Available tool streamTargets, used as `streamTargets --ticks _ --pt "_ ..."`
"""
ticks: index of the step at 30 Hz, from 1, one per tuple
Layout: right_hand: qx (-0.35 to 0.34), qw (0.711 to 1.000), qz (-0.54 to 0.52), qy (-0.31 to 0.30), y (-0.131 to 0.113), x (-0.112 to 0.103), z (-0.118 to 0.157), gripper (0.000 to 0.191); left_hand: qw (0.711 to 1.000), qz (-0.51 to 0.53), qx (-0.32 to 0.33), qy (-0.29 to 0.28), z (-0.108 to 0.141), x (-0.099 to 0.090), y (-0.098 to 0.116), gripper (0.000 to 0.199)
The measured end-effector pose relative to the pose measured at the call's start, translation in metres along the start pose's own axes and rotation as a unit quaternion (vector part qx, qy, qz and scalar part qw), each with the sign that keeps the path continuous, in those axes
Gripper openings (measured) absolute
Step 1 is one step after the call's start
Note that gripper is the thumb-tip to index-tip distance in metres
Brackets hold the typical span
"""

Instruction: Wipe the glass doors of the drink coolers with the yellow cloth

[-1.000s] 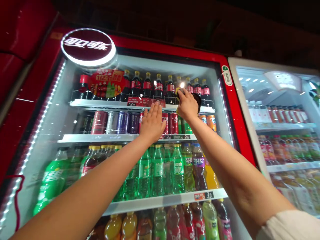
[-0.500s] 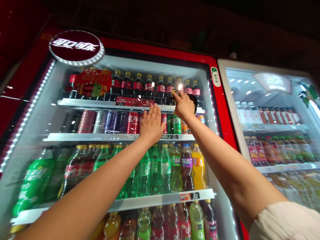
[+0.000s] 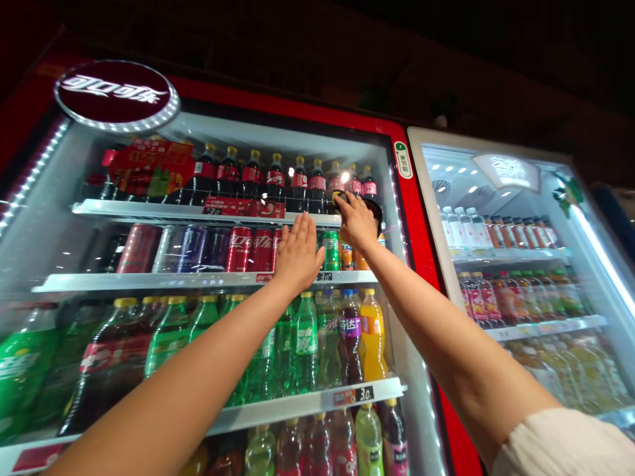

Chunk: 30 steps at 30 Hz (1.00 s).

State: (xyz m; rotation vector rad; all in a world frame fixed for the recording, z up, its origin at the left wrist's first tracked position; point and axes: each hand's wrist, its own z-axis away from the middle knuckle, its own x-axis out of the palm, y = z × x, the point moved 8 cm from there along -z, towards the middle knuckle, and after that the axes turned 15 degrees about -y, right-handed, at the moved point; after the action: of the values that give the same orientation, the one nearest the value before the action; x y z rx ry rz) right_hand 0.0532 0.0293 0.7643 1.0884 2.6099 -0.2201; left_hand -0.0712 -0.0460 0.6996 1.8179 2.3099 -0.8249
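One dark pad [image 3: 376,210], yellow at left, long axis sloping down rightward

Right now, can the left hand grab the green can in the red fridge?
Probably not. The left hand looks close to the green can, but the glass door seems shut between them, judging by the reflections.

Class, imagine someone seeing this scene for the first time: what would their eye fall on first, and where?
Probably the two raised hands: the left hand flat before the middle of the red-framed cooler, the right hand higher up, holding a dark object. Next, perhaps, the lit oval sign at the cooler's upper left.
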Motion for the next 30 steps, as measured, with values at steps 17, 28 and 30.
streamTargets --ticks 17,28,30 --pt "0.017 1.0 0.024 0.006 0.077 -0.019 -0.006 0.065 0.999 0.025 0.039 0.022 -0.018 0.029 0.052 0.068" --pt "0.104 0.993 0.02 0.048 0.092 0.006 0.055 0.064 0.998 0.02 0.054 0.023 -0.013 0.037 0.077 0.068" --pt "0.107 0.993 0.016 0.039 0.099 -0.004 0.031 0.067 0.998 0.022 0.057 0.026 -0.015 0.037 0.078 0.069"
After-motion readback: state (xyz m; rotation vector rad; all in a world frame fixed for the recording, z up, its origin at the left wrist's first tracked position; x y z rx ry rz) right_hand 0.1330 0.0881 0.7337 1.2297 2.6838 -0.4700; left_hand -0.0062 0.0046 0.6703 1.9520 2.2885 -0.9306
